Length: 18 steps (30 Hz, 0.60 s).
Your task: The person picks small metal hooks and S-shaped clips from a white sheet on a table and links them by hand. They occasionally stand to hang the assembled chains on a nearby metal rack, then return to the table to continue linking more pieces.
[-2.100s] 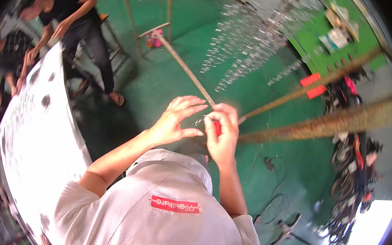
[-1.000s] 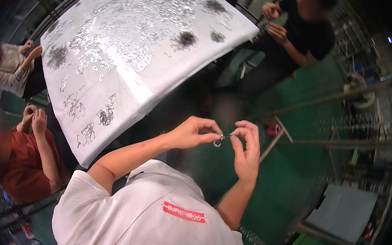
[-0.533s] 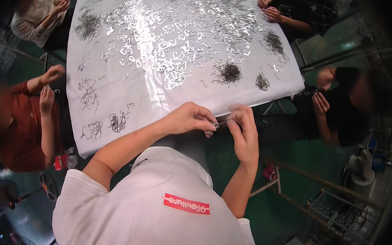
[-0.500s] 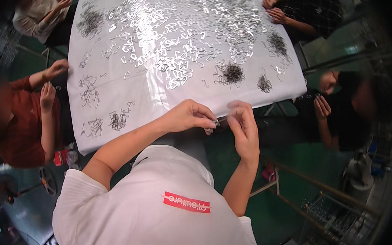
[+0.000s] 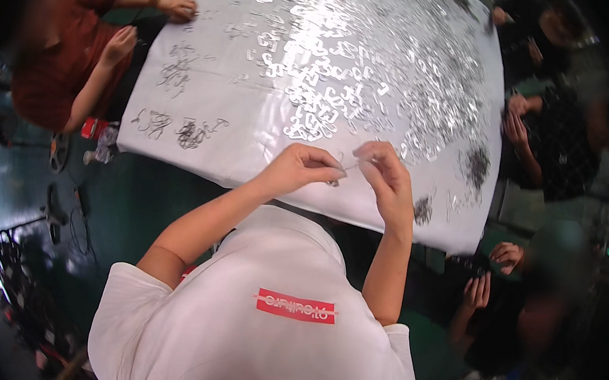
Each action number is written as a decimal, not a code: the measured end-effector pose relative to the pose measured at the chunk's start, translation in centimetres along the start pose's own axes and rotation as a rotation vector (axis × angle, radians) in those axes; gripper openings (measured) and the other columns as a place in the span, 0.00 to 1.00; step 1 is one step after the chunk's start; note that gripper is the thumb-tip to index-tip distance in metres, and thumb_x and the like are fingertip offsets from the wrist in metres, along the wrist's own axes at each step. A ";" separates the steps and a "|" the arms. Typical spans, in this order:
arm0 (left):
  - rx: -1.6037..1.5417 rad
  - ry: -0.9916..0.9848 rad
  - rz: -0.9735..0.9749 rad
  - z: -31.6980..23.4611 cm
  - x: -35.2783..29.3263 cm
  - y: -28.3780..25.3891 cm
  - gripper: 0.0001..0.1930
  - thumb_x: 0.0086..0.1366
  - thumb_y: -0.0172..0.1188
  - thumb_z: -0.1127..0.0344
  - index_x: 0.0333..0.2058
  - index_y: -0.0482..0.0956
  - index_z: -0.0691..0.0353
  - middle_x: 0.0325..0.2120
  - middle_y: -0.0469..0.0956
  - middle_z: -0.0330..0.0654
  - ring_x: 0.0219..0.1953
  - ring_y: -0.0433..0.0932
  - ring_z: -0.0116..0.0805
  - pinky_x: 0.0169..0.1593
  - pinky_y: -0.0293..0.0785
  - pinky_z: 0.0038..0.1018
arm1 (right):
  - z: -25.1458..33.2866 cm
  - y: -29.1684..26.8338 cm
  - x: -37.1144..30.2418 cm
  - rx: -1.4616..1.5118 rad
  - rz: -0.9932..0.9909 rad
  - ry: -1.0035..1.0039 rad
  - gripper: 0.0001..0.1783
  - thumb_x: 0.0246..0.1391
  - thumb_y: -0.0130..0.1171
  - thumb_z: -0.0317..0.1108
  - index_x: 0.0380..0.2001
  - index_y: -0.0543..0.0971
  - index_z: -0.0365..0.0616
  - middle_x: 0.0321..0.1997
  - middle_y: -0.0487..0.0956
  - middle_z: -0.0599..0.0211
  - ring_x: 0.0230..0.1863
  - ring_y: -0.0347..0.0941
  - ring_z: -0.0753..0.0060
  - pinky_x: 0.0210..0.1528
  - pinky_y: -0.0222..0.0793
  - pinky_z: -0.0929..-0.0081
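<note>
My left hand [image 5: 299,169] is closed in a pinch on small bent metal hooks just above the near edge of the table. A thin bit of a metal hook [image 5: 351,167] reaches from its fingertips toward my right hand [image 5: 390,187]. The right thumb and fingers curl in at that end, with the fingertips smeared by motion. Beyond both hands, a wide spread of loose shiny metal hooks [image 5: 319,103] covers the middle of the white-covered table [image 5: 232,144]. The hooks' exact shape between my fingers is too small to make out.
Darker heaps of hooks lie near left [image 5: 192,134] and near right [image 5: 423,210], with another heap [image 5: 474,166] along the right edge. A person in a rust-red top [image 5: 66,60] works at the left; several people in dark clothes are at the right. Cables [image 5: 84,221] lie on the green floor.
The view has turned, so the table now reaches under both my hands. My hands stay close together at the metal hook, the right one still blurred. The person at left now touches the table edge.
</note>
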<state>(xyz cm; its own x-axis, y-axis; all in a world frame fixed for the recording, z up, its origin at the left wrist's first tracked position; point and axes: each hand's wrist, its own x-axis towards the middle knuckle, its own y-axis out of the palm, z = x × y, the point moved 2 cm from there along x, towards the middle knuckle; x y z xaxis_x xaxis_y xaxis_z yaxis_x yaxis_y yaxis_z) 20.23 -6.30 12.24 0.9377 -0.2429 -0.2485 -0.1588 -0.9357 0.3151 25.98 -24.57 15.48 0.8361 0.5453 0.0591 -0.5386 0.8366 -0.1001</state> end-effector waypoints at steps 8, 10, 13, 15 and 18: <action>-0.131 0.192 -0.158 1.5 -0.1 -1.0 0.08 0.62 0.60 0.71 0.38 0.81 0.68 0.31 0.82 0.41 0.35 0.79 0.26 0.42 0.75 0.21 | -3.1 3.1 0.4 0.460 0.031 0.141 0.09 0.58 0.55 0.26 0.41 0.76 0.36 0.43 0.75 0.67 0.46 0.72 0.74 0.48 0.70 0.74; -0.135 0.193 -0.159 2.1 0.2 -0.9 0.08 0.62 0.60 0.71 0.39 0.81 0.68 0.32 0.82 0.42 0.36 0.80 0.26 0.43 0.75 0.22 | -4.2 3.5 0.3 0.498 0.013 0.180 0.10 0.59 0.55 0.27 0.43 0.76 0.35 0.43 0.75 0.68 0.45 0.72 0.75 0.46 0.71 0.73; -0.145 0.132 -0.137 3.1 0.4 -1.2 0.07 0.63 0.59 0.71 0.37 0.82 0.67 0.32 0.82 0.42 0.37 0.79 0.27 0.45 0.73 0.24 | -5.8 3.7 0.2 0.561 0.001 0.252 0.10 0.58 0.55 0.26 0.43 0.76 0.35 0.42 0.75 0.67 0.42 0.72 0.74 0.45 0.71 0.73; -0.145 0.086 -0.132 3.7 0.5 -1.3 0.07 0.63 0.59 0.71 0.38 0.81 0.67 0.32 0.82 0.42 0.37 0.79 0.27 0.45 0.73 0.24 | -6.5 3.6 0.0 0.577 -0.034 0.331 0.10 0.56 0.56 0.24 0.42 0.76 0.34 0.40 0.75 0.67 0.38 0.73 0.73 0.44 0.70 0.73; -0.072 0.082 -0.190 4.7 0.8 -1.1 0.08 0.62 0.60 0.71 0.37 0.82 0.67 0.32 0.82 0.41 0.36 0.78 0.26 0.45 0.73 0.24 | -7.0 3.5 0.0 0.647 -0.046 0.345 0.10 0.55 0.57 0.23 0.42 0.77 0.36 0.40 0.74 0.69 0.40 0.72 0.74 0.44 0.70 0.75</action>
<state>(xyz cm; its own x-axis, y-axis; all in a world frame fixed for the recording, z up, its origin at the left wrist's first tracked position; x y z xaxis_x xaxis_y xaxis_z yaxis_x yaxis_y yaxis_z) 19.72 -6.68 7.43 0.9712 -0.0390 -0.2351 0.0432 -0.9413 0.3348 24.88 -22.00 8.16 0.7873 0.5505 -0.2777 -0.3665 0.7800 0.5073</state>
